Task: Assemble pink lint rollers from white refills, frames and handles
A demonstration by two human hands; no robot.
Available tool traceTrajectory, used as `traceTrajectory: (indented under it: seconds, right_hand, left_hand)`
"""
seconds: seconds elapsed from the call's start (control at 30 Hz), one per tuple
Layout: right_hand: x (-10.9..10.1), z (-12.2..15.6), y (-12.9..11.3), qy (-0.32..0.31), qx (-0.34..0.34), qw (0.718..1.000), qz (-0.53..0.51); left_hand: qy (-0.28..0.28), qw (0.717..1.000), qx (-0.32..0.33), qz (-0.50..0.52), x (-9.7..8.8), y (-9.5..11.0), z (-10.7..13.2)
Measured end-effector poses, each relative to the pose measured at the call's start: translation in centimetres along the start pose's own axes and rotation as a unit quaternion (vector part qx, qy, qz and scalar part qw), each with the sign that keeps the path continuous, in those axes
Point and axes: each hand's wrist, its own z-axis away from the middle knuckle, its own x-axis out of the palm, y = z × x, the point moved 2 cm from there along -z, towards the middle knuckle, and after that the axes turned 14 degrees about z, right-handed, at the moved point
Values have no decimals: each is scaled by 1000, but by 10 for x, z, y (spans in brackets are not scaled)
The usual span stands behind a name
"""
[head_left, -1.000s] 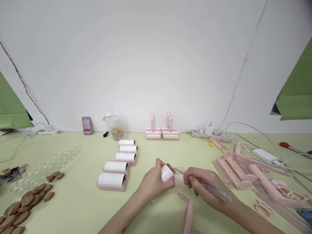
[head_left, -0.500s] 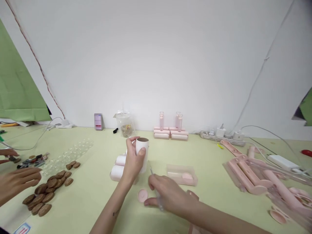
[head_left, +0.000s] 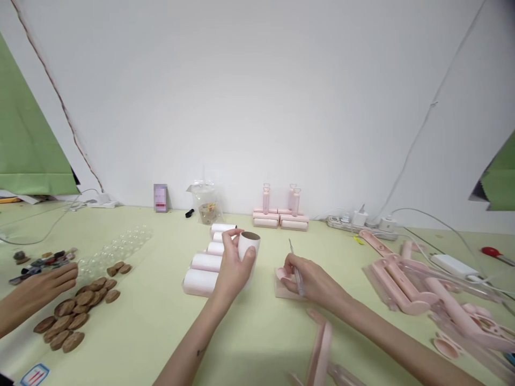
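Observation:
My left hand [head_left: 236,262] is wrapped round a white paper roll [head_left: 250,249], held tilted with its hollow cardboard end up. In my right hand [head_left: 308,277] is a thin tool [head_left: 298,277] with a clear handle and a slim shaft pointing up and away. The same fingers pinch a pink round cap [head_left: 282,273] over a shallow pink tray [head_left: 281,291], which the hand mostly hides. Left of my left hand, several white rolls [head_left: 200,281] lie in a row. A long pink plastic part [head_left: 321,348] lies below my right forearm.
Pink roller sets [head_left: 281,219] stand by the wall. More pink parts [head_left: 406,289] and a charger [head_left: 454,265] with cables are at right. At left, another person's hand [head_left: 52,281] is beside brown oval pieces [head_left: 66,321] and clear bubble-like packaging [head_left: 116,252].
The pink round cap has left the table and is now in my right hand, which moved right to the tray. My left hand has carried the roll slightly right and lower.

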Motion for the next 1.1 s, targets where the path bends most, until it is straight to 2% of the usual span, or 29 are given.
traceTrajectory:
  seconds: [0.13,0.23,0.3,0.4,0.47,0.57,0.63,0.7,0.77,0.83,0.9,1.0,1.1]
  right_hand:
    - [-2,4,19,-1,23,999,-31]
    - [-24,11,29,48,54,996,-48]
    - [-47,18,37,118,93,987,-53]
    - [-79,28,47,217,147,963,-59]
    - [-90,34,49,238,160,956,-66]
    - [-96,39,48,238,155,956,-74]
    - [-94,40,45,230,137,961,-66]
    - [-92,40,41,209,111,970,-57]
    - [-89,40,37,175,80,980,-57]
    - [-86,40,32,138,57,987,-65]
    - [-85,40,27,99,40,991,-75]
    - [-79,45,20,12,-1,997,-74]
    - [-66,62,14,-54,-68,996,-34]
  left_hand:
    - [-69,995,-38,-60,16,-6,3]
    - [-157,982,-7,-107,34,-10,2]
    - [-236,956,31,-171,48,-15,-1]
    - [-344,903,71,-249,67,-23,-6]
    - [-404,873,86,-260,76,-29,-8]
    - [-483,827,101,-268,84,-40,-6]
    - [-496,816,101,-279,85,-47,-2]
    - [-478,814,107,-313,85,-49,3]
    - [-453,810,115,-353,82,-44,8]
    - [-426,814,121,-376,74,-28,16]
    - [-389,832,121,-377,55,-7,27]
    - [-353,845,106,-387,4,16,50]
    - [-322,833,107,-437,-60,16,75]
